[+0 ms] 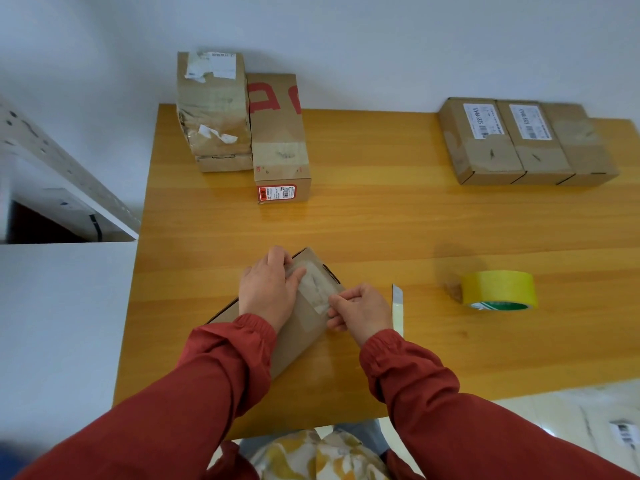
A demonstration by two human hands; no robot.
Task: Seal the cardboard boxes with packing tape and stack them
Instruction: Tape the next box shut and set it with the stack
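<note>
1 box, sealing step: left hand presses tape strip flat, fingers straight; right hand pinches its end. Next, probably: rub end down.

Wall: plain, pale grey-white.
Worktop: glossy orange-yellow wood grain.
Left: white cabinet just beside the worktop.
Floor: pale, lower right.

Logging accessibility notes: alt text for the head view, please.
A person tapes a cardboard box on a wooden table: the left hand presses the tape strip flat, the right hand pinches its end. A yellow tape roll sits to the right; more boxes stand at the far edge.
</note>
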